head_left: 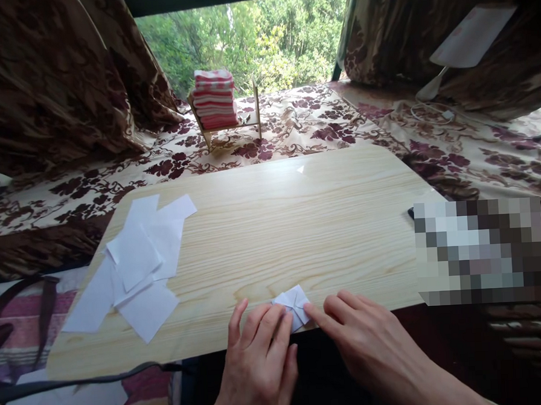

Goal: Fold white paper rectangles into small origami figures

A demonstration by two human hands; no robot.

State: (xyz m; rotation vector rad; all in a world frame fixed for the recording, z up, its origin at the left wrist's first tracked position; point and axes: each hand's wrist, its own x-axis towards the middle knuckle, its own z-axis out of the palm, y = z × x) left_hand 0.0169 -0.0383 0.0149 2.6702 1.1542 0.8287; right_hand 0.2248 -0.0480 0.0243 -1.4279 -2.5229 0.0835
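Note:
A small folded white paper piece (294,303) lies at the near edge of a light wooden table (281,226). My left hand (260,354) rests with its fingertips pressing on the paper's left side. From the right, my right hand (368,342) reaches in, its index fingertip touching the paper's right edge. Both hands hold the paper flat against the tabletop.
Several loose white paper sheets (135,267) lie scattered on the table's left side, some hanging over the edge. A small paper scrap (301,169) sits at the far edge. A wooden rack with stacked red-and-white cloths (215,99) stands on the floral bedspread behind. A black cable (80,381) runs along the near left.

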